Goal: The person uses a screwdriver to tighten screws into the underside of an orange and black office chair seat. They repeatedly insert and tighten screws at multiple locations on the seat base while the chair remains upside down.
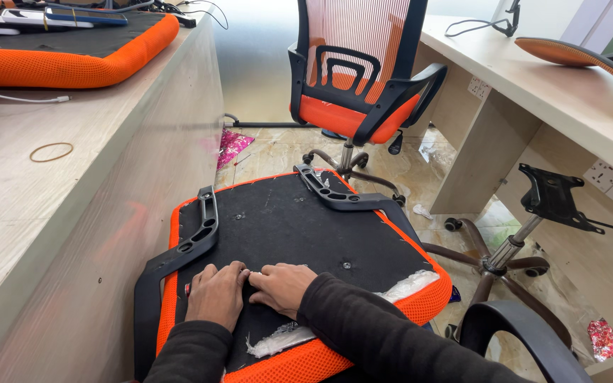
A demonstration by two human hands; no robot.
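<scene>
We press both hands together at middle of upturned seat (299, 234): left hand (216, 294) and right hand (280, 286), fingertips meeting, pinching something small against black underside; what it is we cannot tell. Seat lies upside down before us, beside desk (30, 198). Our judgement: keep fingers low, seat steady, avoid torn plastic wrap (274, 342). We count two armrests (193, 237) on seat, one assembled chair (356, 78), one bare wheeled base (512, 259), one rubber band (51, 152).

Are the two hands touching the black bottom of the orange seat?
Touching. The head view shows the left hand and right hand resting flat on the upturned seat cushion.
</scene>
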